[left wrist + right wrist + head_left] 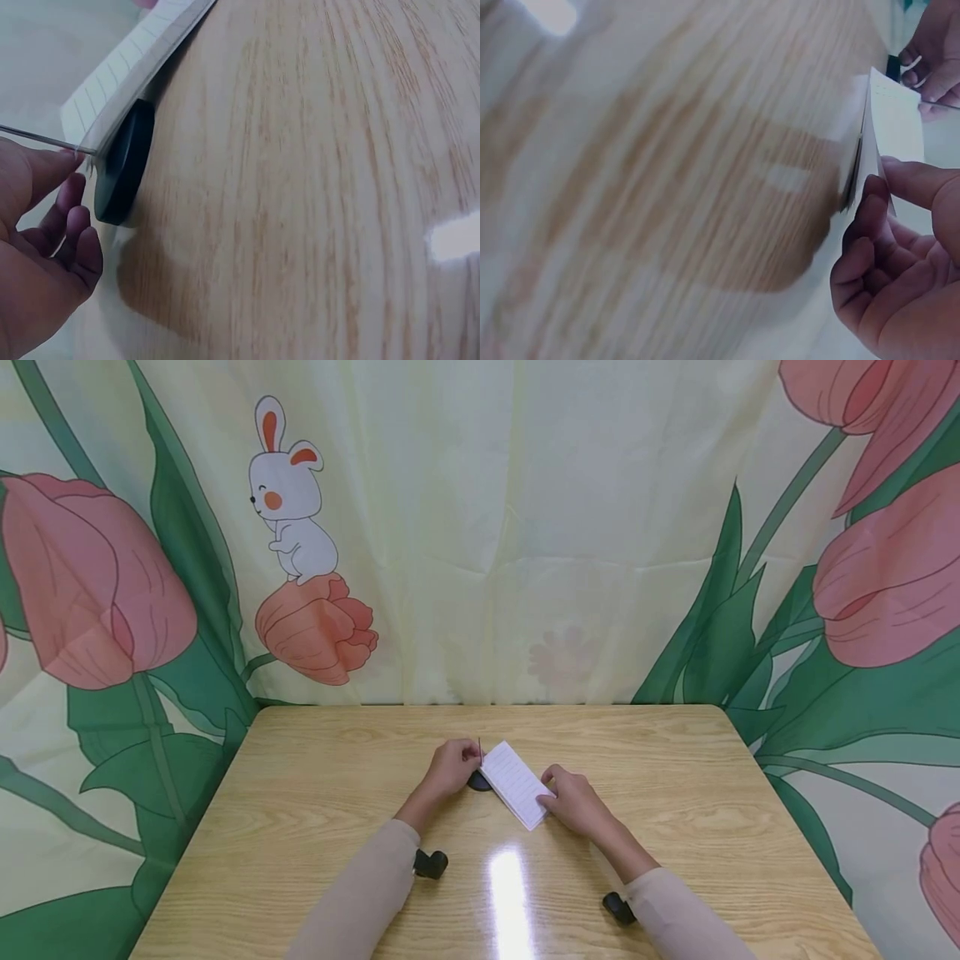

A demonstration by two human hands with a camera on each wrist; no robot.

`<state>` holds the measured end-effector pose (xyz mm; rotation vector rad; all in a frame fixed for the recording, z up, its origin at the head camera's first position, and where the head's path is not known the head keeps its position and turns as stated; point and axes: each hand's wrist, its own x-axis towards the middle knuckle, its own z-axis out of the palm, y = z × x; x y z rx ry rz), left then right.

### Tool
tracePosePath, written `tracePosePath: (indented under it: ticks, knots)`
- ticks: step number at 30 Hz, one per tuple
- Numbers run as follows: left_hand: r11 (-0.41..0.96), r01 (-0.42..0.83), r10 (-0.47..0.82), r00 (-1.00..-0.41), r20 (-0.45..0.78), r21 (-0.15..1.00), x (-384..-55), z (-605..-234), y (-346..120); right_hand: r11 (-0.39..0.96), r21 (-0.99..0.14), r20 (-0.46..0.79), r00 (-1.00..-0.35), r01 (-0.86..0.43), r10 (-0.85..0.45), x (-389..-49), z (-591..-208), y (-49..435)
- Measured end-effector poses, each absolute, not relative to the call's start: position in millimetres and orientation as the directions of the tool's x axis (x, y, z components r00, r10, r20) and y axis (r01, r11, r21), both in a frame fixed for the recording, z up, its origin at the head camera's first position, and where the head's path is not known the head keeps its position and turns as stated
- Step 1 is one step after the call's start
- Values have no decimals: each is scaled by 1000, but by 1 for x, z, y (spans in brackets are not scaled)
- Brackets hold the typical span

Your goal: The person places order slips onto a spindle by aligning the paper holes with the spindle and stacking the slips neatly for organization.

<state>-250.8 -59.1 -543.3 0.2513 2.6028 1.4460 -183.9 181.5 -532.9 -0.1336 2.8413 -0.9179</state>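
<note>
A spike file stands near the middle of the table, with a round black base and a thin metal rod rising from it. White lined paper slips lie slantwise, their far left corner against the rod. At that corner my left hand pinches the paper close beside the rod; in the left wrist view its thumb and a fingertip meet there, other fingers curled. My right hand pinches the near right edge between thumb and forefinger. Beneath the upper sheet, the right wrist view shows further layers.
The wood-grain table spreads around both hands, a bright light reflection on its near part. Behind its far edge hangs a curtain printed with tulips and a rabbit. Black wrist cameras sit beside the sleeves.
</note>
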Motion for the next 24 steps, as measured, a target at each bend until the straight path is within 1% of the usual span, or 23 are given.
tracePosePath:
  ticks: [3,7,17,24]
  knots:
    - [533,74,218,-975,-52,843,-251,-546,-58,819,-572,-112,-984,-50,-139,-183,-534,181]
    - [549,92,223,-974,-40,831,-252,-548,-57,822,-567,-119,-984,-40,-131,-182,-535,179]
    - [576,86,209,-977,-44,813,-252,-550,-54,834,-552,-135,-985,-15,-107,-181,-536,181]
    - [584,78,199,-979,-49,808,-251,-551,-54,818,-575,-141,-984,-5,-105,-183,-539,184]
